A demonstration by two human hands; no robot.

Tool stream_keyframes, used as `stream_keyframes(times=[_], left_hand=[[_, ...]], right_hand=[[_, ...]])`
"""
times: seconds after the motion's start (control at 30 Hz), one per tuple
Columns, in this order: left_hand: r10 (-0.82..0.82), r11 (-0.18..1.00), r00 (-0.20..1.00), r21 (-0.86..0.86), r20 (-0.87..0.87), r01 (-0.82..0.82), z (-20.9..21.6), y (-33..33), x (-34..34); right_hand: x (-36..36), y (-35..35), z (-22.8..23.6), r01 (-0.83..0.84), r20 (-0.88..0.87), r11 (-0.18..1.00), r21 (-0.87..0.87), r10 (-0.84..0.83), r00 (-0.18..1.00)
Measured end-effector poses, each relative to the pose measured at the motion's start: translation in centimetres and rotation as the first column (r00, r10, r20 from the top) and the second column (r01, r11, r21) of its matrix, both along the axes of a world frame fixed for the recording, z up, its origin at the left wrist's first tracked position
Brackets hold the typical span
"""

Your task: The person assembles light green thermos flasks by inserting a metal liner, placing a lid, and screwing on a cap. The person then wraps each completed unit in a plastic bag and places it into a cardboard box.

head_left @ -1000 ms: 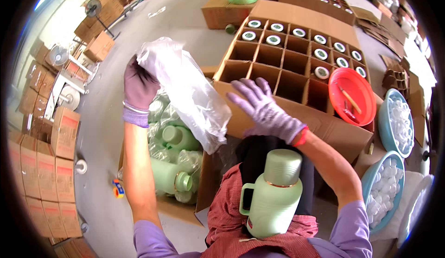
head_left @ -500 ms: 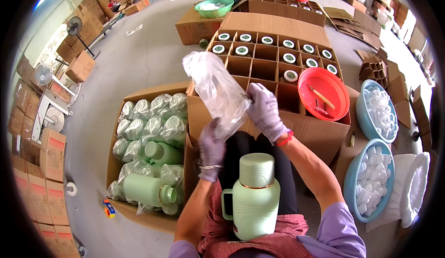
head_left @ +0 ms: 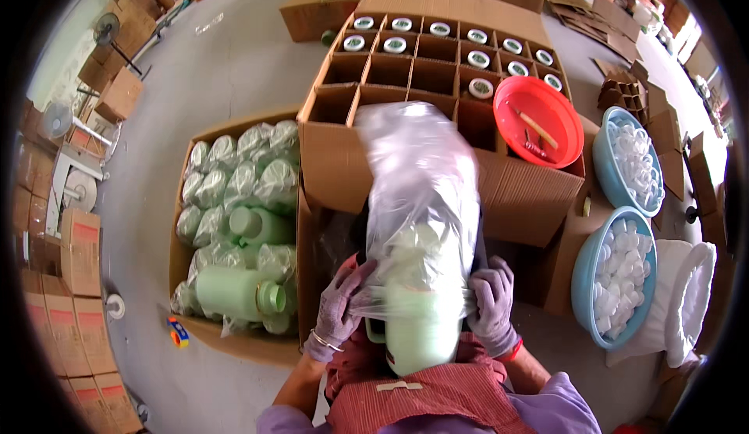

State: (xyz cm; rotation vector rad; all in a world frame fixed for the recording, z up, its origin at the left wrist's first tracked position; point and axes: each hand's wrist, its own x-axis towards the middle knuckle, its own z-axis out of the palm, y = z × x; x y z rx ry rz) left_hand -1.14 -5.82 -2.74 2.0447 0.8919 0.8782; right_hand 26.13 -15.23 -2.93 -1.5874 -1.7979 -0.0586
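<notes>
A pale green thermos jug (head_left: 424,332) stands in my lap, its upper part inside a clear plastic bag (head_left: 421,168) that rises loosely above it. My left hand (head_left: 340,311), in a grey glove, grips the bag's edge on the jug's left side. On the opposite side my gloved right hand (head_left: 491,307) is closed on the same edge. The jug's lower body shows below the stretched plastic; most of its handle is hidden. To my left, an open carton (head_left: 181,254) holds several bagged green jugs, with an unbagged green bottle body (head_left: 230,292) lying on top.
Ahead, a divided carton (head_left: 351,157) holds several white-topped items in its cells. A red basin (head_left: 538,94) with a wooden-handled tool rests on its right corner. Blue basins of white plastic parts (head_left: 620,286) and a white sack (head_left: 663,301) stand at right. A tape roll (head_left: 178,332) lies at left.
Both hands have come down toward my lap and spread apart, drawing the plastic bag over the jug's top. The view has tilted slightly downward.
</notes>
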Motion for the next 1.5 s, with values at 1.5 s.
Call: stream_keyframes(times=[1.5], left_hand=[[0.385,0.749,0.833,-0.392,-0.398,-0.534,-25.1,12.1,-19.2]], right_hand=[[-19.0,26.8,-7.6,-0.562,-0.175,0.678,-0.474,0.553,0.814]])
